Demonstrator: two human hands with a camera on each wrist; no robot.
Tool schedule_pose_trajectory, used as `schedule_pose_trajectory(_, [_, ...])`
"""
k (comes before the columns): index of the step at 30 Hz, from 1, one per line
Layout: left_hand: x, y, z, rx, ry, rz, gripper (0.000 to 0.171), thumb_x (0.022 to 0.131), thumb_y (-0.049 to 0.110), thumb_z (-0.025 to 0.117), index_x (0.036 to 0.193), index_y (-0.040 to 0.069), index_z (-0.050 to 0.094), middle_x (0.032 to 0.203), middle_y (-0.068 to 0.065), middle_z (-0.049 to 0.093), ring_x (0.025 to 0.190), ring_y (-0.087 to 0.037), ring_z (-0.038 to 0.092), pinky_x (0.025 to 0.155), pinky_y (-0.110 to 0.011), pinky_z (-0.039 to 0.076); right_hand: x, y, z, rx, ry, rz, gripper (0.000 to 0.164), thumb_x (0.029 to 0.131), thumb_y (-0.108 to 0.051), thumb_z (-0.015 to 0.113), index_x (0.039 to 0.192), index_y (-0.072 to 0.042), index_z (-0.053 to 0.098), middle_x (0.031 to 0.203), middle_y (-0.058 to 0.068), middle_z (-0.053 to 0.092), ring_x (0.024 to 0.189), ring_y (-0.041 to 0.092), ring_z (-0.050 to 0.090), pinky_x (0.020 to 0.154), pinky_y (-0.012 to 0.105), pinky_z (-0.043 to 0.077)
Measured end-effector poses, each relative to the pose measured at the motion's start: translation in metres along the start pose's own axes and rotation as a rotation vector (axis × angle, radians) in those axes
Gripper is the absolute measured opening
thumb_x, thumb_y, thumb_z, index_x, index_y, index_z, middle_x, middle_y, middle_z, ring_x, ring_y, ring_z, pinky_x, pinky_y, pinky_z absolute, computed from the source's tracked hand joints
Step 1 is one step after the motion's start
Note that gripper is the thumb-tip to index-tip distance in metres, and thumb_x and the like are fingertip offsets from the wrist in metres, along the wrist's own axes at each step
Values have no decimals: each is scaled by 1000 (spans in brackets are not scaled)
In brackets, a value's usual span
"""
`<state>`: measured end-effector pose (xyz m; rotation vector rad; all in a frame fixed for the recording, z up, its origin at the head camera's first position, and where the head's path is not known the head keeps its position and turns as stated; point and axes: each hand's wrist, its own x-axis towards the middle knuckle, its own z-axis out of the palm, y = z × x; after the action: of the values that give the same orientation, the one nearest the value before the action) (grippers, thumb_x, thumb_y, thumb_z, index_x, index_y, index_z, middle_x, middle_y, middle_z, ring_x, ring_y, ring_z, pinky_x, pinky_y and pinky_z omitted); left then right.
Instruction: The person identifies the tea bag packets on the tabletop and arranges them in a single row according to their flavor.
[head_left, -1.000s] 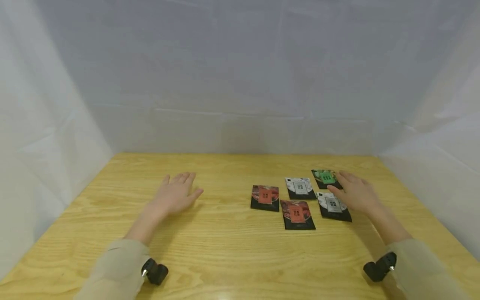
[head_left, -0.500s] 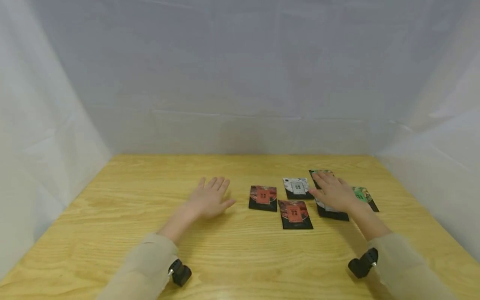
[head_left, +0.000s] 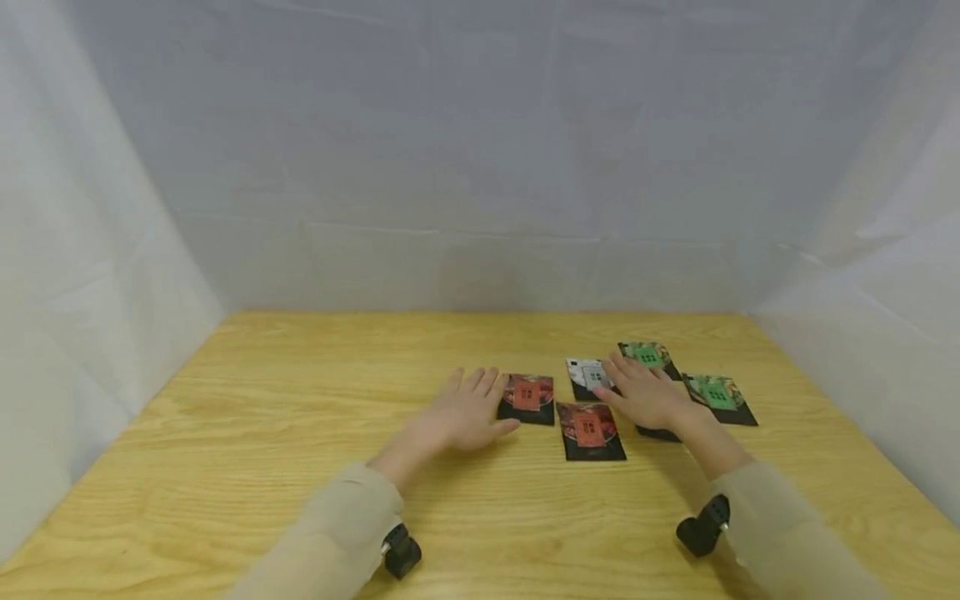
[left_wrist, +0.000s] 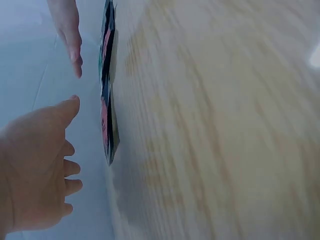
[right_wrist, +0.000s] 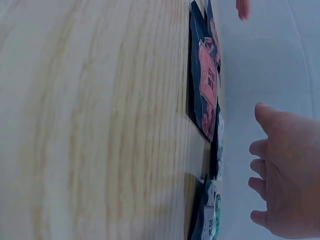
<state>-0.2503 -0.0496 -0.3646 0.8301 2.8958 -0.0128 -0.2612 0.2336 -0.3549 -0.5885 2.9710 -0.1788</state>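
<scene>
My left hand [head_left: 467,417] is held palm down over the left edge of a flat red-and-black packet [head_left: 531,398], fingers spread and holding nothing. In the left wrist view a gap shows between that hand [left_wrist: 37,167] and the table. My right hand [head_left: 647,398], also spread and holding nothing, hovers above a white-and-black packet [head_left: 658,434], hiding most of it. Its fingertips overlap another white packet [head_left: 583,375] in the head view. Between the hands lies a second red packet [head_left: 591,429]. Two green packets [head_left: 648,357] [head_left: 718,396] lie behind and right of my right hand.
The packets lie flat on a light wooden table [head_left: 300,400]. White sheeting [head_left: 480,167] stands at its back and along both sides. A black wrist camera [head_left: 402,552] sits on the left sleeve, and another wrist camera [head_left: 703,527] on the right sleeve.
My left hand has moved right across the table to the nearer red packet. My right hand has shifted left, uncovering the green packet at the far right. The packets stay in place.
</scene>
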Motion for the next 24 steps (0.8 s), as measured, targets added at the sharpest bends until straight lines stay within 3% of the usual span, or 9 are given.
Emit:
schedule_pose_trajectory(12, [20, 25, 11, 51, -49, 9, 74, 95, 60, 25, 151, 13, 11, 155, -7, 8, 141, -24, 7, 112, -48, 3, 7, -2, 8, -27, -65, 6, 67, 100, -48, 29, 147, -1, 22, 151, 23, 15, 136, 41, 16, 104, 64, 11])
schedule_pose_trajectory(24, [23, 43, 6, 5, -103, -16, 70, 96, 57, 22, 150, 15, 14, 155, -4, 7, 141, -21, 5, 113, -46, 3, 13, -8, 12, -47, -145, -22, 67, 100, -48, 26, 145, 1, 28, 150, 23, 19, 135, 41, 20, 103, 65, 16])
